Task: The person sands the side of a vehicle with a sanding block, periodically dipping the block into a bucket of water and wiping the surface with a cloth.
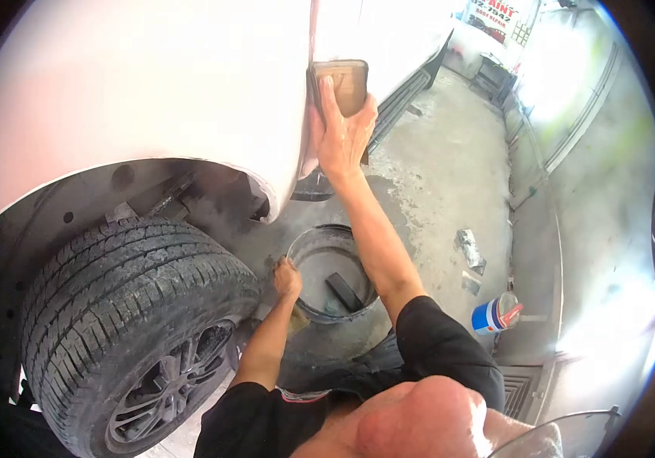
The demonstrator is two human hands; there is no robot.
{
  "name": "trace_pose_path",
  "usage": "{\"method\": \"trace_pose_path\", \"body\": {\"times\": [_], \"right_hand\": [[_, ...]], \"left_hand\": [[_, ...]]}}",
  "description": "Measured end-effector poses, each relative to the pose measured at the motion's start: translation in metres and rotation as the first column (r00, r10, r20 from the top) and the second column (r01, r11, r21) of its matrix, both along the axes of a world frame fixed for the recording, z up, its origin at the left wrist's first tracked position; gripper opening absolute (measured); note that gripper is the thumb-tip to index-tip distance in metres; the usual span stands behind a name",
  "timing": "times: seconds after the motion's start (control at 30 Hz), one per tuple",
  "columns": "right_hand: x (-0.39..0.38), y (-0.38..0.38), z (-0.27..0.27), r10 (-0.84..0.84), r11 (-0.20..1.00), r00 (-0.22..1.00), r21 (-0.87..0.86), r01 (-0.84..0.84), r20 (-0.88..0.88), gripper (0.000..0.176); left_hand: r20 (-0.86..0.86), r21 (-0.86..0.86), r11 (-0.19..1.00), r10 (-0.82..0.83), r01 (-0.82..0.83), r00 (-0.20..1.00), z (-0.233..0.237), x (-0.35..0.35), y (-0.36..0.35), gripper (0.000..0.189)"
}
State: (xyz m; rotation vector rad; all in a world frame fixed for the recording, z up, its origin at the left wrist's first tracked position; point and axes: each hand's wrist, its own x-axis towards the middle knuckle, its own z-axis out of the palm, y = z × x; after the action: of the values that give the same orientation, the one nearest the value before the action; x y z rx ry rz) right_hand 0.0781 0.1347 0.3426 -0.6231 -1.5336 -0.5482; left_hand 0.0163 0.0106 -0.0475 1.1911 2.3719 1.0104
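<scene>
My right hand grips a brown block with a dark edge and presses it against the pale vehicle body, beside a vertical panel seam. Below, my left hand has its fingers curled at the left rim of a round grey bucket. Inside the bucket lies a black oblong block. The fingertips of my left hand are small and partly hidden.
A large tyre sits under the wheel arch at left. A blue and white can with something red on it stands on the floor at right, near scraps. A wall runs along the right, and a running board extends beyond my right hand.
</scene>
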Motion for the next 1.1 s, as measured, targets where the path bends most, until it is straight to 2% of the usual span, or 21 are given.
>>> {"method": "trace_pose_path", "body": {"times": [0.07,0.1,0.13,0.17,0.2,0.27,0.33,0.4,0.47,0.57,0.6,0.67,0.73,0.8,0.87,0.9,0.97,1.0,1.03,1.07,1.1], "right_hand": [[-0.005,0.001,0.021,-0.105,0.991,0.994,-0.079,0.104,-0.017,0.069],[-0.005,0.000,0.065,-0.082,0.994,0.996,-0.079,0.081,-0.017,0.068],[-0.006,0.011,0.109,-0.105,0.983,0.994,0.150,0.107,-0.021,0.058],[-0.013,-0.015,0.157,-0.164,0.978,0.986,-0.130,0.166,0.025,0.050],[-0.015,-0.024,0.192,-0.130,0.978,0.991,-0.165,0.130,0.008,0.050],[-0.019,-0.012,0.188,-0.166,0.985,0.986,0.039,0.167,-0.023,0.050],[-0.015,-0.002,0.125,-0.100,0.994,0.995,-0.056,0.099,-0.029,0.071],[-0.007,0.009,0.044,-0.051,0.999,0.999,-0.001,0.051,0.007,0.070],[-0.001,0.011,0.033,-0.054,0.998,0.998,0.025,0.054,0.028,0.069],[0.000,0.003,0.145,-0.079,0.997,0.996,0.027,0.077,0.050,0.055],[-0.008,0.030,0.191,0.054,0.993,0.998,0.101,-0.058,0.038,0.051],[-0.008,-0.032,0.272,-0.064,0.997,0.997,0.032,0.063,0.031,0.050],[-0.017,-0.018,0.273,-0.159,0.982,0.987,0.102,0.160,-0.025,0.052],[-0.017,0.028,0.210,-0.022,0.977,0.999,0.213,0.016,0.028,0.053],[-0.006,0.005,0.125,-0.109,0.992,0.994,0.070,0.108,0.019,0.063],[-0.003,0.004,0.124,-0.108,0.990,0.994,0.088,0.105,0.030,0.064],[0.000,0.013,0.128,-0.098,0.988,0.995,0.121,0.093,0.030,0.064],[0.001,0.001,0.164,-0.101,0.995,0.992,0.012,0.100,0.073,0.061],[0.002,-0.028,0.214,0.017,0.988,0.992,-0.154,0.003,0.124,0.053],[-0.010,-0.019,0.249,-0.069,0.975,0.996,0.214,0.055,0.059,0.055],[-0.007,-0.016,0.278,-0.041,0.999,0.998,0.008,0.040,0.054,0.056]], "left_hand": [[-0.005,-0.020,1.000,-0.012,0.012,1.000,-0.002,-0.004,-0.003,0.027],[-0.002,-0.004,1.000,-0.005,0.005,1.000,-0.003,-0.004,-0.002,0.026],[0.000,0.007,1.000,0.000,0.000,1.000,-0.005,-0.004,-0.001,0.026],[0.005,0.017,1.000,0.007,-0.007,1.000,-0.007,-0.003,0.000,0.026],[-0.003,-0.002,1.000,-0.002,0.002,1.000,-0.013,-0.002,0.001,0.027],[-0.030,-0.021,1.000,-0.017,0.016,0.999,-0.019,-0.006,0.004,0.027],[-0.027,0.042,0.998,-0.034,0.035,0.999,-0.018,-0.007,0.003,0.028],[0.002,0.062,0.997,-0.035,0.035,0.999,-0.013,-0.004,0.003,0.028],[0.053,0.026,1.000,-0.006,0.005,0.999,-0.006,-0.003,-0.002,0.029],[0.033,-0.025,1.000,-0.008,0.008,0.999,0.006,-0.002,-0.004,0.029],[0.033,-0.028,0.999,-0.018,0.019,0.999,0.003,-0.002,-0.002,0.029],[0.029,-0.028,0.999,-0.037,0.037,0.999,-0.007,-0.005,0.001,0.029],[0.012,0.047,0.999,-0.022,0.021,1.000,-0.020,-0.005,0.004,0.029],[0.037,0.051,0.999,-0.012,0.010,0.999,-0.016,-0.003,0.004,0.029],[0.099,-0.021,1.000,0.010,-0.008,0.995,-0.002,0.000,-0.001,0.028],[0.113,-0.031,1.000,0.007,-0.004,0.994,-0.002,0.005,-0.004,0.028],[0.118,-0.053,0.999,0.010,-0.004,0.993,-0.002,-0.002,-0.003,0.027],[0.104,-0.029,1.000,0.009,-0.006,0.995,-0.001,-0.002,-0.003,0.027],[0.093,-0.008,1.000,0.010,-0.009,0.996,0.001,0.000,-0.003,0.026],[0.082,0.012,1.000,0.012,-0.013,0.997,0.000,0.002,-0.004,0.025],[0.064,0.032,0.999,-0.008,0.005,0.998,-0.005,-0.001,-0.004,0.025]]}}
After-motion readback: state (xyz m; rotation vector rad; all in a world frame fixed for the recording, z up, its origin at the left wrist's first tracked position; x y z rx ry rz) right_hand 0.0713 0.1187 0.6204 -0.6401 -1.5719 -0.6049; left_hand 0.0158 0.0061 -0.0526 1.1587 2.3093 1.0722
